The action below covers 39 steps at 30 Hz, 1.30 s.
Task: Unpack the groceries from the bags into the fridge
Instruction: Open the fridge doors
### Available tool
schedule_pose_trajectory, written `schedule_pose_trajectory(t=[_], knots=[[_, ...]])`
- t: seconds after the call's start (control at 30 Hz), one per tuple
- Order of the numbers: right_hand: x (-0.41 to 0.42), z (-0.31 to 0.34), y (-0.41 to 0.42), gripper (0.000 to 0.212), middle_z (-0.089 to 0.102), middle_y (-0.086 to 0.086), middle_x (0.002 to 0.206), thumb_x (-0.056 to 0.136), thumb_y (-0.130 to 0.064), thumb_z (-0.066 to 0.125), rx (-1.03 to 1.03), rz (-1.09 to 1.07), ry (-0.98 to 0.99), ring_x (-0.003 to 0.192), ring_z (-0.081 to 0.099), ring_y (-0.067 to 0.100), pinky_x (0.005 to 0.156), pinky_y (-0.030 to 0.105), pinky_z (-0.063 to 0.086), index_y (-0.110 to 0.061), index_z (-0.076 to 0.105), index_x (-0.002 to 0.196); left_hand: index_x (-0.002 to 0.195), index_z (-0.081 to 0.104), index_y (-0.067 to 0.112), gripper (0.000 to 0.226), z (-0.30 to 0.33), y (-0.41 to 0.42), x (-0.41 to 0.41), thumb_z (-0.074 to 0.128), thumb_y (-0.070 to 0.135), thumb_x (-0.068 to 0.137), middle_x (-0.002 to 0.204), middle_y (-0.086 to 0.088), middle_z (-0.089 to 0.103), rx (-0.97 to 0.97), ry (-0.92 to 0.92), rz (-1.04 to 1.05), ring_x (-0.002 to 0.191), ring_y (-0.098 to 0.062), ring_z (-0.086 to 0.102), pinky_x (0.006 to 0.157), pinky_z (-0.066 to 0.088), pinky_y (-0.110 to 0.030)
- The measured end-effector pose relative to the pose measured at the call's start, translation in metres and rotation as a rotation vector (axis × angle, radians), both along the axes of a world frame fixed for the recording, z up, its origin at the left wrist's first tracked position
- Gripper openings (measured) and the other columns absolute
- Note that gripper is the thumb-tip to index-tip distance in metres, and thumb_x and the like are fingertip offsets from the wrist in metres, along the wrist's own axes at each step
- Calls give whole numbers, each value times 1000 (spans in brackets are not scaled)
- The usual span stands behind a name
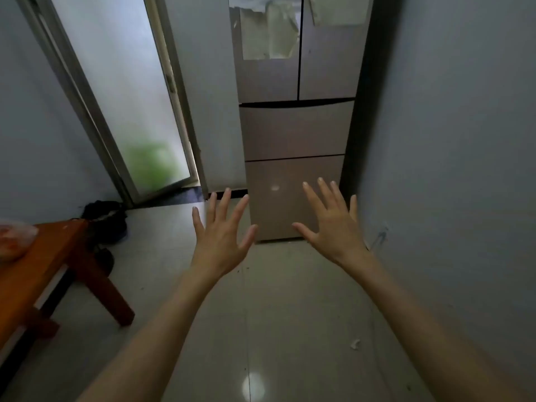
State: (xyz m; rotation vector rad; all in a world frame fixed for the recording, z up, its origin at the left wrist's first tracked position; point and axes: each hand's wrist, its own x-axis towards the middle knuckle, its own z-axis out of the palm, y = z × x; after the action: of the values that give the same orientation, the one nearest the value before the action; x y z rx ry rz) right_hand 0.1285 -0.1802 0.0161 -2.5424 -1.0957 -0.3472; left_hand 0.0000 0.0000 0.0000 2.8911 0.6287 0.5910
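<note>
A tall beige fridge (295, 129) stands straight ahead against the right wall, with two upper doors and two lower drawers, all closed. Papers hang on its upper doors. My left hand (222, 233) and my right hand (332, 224) are both stretched out in front of me, palms down, fingers spread, holding nothing, in front of the lowest drawer without touching it. A translucent plastic bag (13, 239) with something reddish inside lies on the wooden table (37, 265) at the far left edge.
A frosted glass door (121, 91) stands left of the fridge. A dark bag (106, 219) lies on the floor in the corner behind the table. A grey wall (452, 140) runs close along the right. The pale tiled floor (275, 314) lies between me and the fridge.
</note>
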Motion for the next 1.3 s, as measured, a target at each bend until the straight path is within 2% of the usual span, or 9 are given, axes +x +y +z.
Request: schedule_pose_trajectory(t=[0.13,0.23,0.33,0.43,0.6,1.0,1.1,1.2,1.3], knots=[[46,-12,15,79,0,2,158,87,-58,44,-2,-16,14,145,-6,21,115,57,1,-33,1,148,147,10,35,72,-12,19,45,12,65,81,158,2,0,-1,-38,21,144,-19,-12,111,-11,-49],[97,-14,30,78,0,2,158,88,-59,43,0,-8,15,145,-7,21,115,56,0,-33,1,148,147,9,34,64,-17,38,95,29,58,91,158,1,-1,-31,-16,31,143,-19,-13,112,-10,-51],[152,-11,46,77,0,1,158,88,-59,42,-4,-8,44,145,-7,20,115,56,1,-34,0,148,147,6,34,64,-13,58,151,32,54,93,158,2,-5,-49,26,54,143,-19,-15,111,-12,-50],[202,-8,65,77,-1,1,158,88,-60,41,-1,-4,55,145,-7,20,115,55,0,-34,-1,147,147,7,35,64,-5,75,201,27,59,92,158,2,-1,-3,-5,44,144,-19,-11,110,-14,-46],[276,-4,100,77,-1,1,158,88,-59,41,16,-10,92,145,-7,20,115,55,2,-35,-2,147,147,12,35,70,-1,107,269,13,62,83,157,1,10,25,-61,41,145,-20,-1,111,-8,-46],[449,-12,222,77,-7,-1,158,89,-60,39,-4,-73,113,144,-12,18,116,53,-2,-34,-2,148,146,4,39,77,-27,228,445,1,69,75,158,3,-1,-62,47,16,144,-20,-10,113,-8,-50],[491,-3,254,77,-8,-1,158,89,-60,39,16,-93,102,144,-13,18,116,52,-2,-34,-3,148,146,6,38,69,-12,269,497,14,66,84,158,3,-1,-88,18,1,144,-20,-10,113,-7,-51],[533,7,278,75,-8,-1,158,90,-58,39,34,-110,93,144,-13,17,116,51,-3,-34,-3,147,147,10,36,59,6,297,548,29,53,94,158,3,1,-156,-61,-24,144,-19,-8,114,-6,-49],[575,12,299,73,-8,0,158,91,-56,39,31,-122,79,144,-13,18,116,50,-3,-33,-1,148,147,11,35,58,8,313,591,32,51,94,157,4,3,-248,-80,-54,144,-17,-7,115,-4,-48]])
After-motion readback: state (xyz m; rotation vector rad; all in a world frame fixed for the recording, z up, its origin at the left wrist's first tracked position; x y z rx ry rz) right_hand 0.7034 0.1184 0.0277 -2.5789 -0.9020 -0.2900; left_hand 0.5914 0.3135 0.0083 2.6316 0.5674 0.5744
